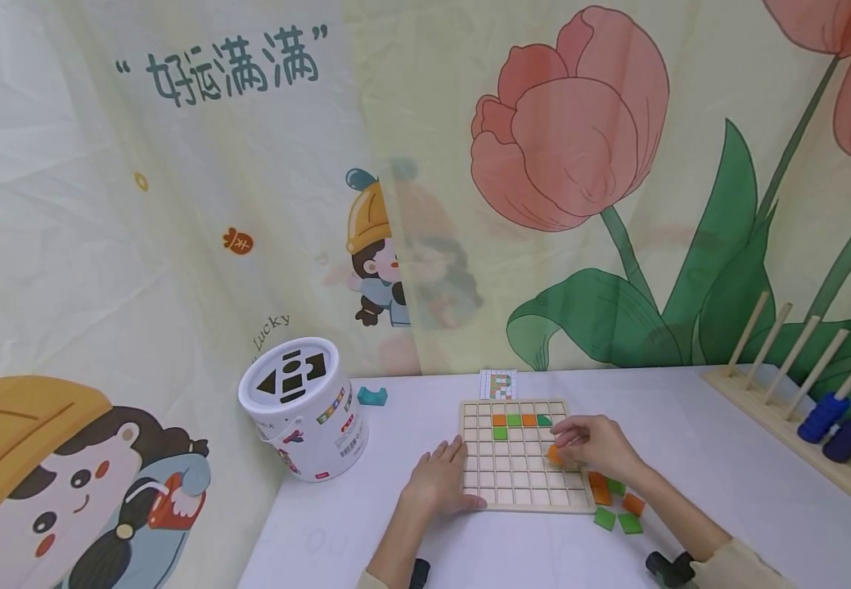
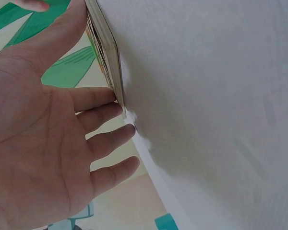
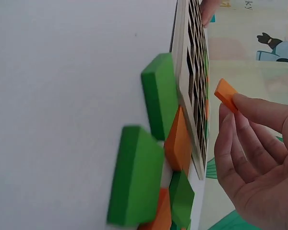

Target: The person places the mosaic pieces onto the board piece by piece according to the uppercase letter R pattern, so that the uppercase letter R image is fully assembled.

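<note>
A wooden grid board (image 1: 521, 474) lies flat on the table, with orange and green tiles set in its upper rows. My left hand (image 1: 436, 478) rests along the board's left edge, fingers spread and fairly straight; the left wrist view shows the fingertips (image 2: 108, 98) touching that edge. Above the board's right side, my right hand (image 1: 598, 446) pinches an orange tile (image 3: 224, 93) between thumb and fingers. Loose green tiles (image 1: 631, 523) and orange tiles (image 1: 633, 504) lie beside the board's lower right corner, some leaning on its edge in the right wrist view.
A small pattern card (image 1: 498, 384) lies behind the board. To the left stands a white bucket (image 1: 315, 433) with a shape-sorter lid, and a teal block (image 1: 372, 397) is near it. A wooden peg rack (image 1: 786, 425) with blue and purple pieces stands at the right.
</note>
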A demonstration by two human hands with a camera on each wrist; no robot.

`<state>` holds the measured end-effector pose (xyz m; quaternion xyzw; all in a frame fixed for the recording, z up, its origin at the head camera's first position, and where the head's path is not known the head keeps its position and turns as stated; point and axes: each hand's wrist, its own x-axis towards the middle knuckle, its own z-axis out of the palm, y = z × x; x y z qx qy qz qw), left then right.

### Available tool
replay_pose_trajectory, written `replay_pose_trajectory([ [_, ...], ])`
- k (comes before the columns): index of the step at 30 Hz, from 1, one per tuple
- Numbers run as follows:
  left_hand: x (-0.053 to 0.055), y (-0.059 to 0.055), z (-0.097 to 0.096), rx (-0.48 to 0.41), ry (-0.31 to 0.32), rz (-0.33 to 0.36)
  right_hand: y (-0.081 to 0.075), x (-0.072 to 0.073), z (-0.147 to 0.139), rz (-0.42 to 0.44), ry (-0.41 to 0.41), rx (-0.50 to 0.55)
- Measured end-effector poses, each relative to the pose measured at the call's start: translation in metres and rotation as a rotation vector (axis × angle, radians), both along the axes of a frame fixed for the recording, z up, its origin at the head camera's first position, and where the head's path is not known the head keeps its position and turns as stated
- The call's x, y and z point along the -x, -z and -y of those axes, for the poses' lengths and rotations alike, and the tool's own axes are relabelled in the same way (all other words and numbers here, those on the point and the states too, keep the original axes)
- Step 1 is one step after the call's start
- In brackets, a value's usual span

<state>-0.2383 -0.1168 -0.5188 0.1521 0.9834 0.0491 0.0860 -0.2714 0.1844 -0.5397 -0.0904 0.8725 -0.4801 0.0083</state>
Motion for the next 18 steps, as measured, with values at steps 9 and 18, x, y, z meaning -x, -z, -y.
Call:
replay_pose_trajectory([
  [9,0.001,-0.001,-0.001,-0.012,-0.003,0.005,0.004,0.018,0.02,0.008,-0.052,0.031],
  [18,0.0,-0.002,-0.001,-0.015,-0.007,0.015,0.0,0.026,0.045,0.02,-0.077,0.065],
])
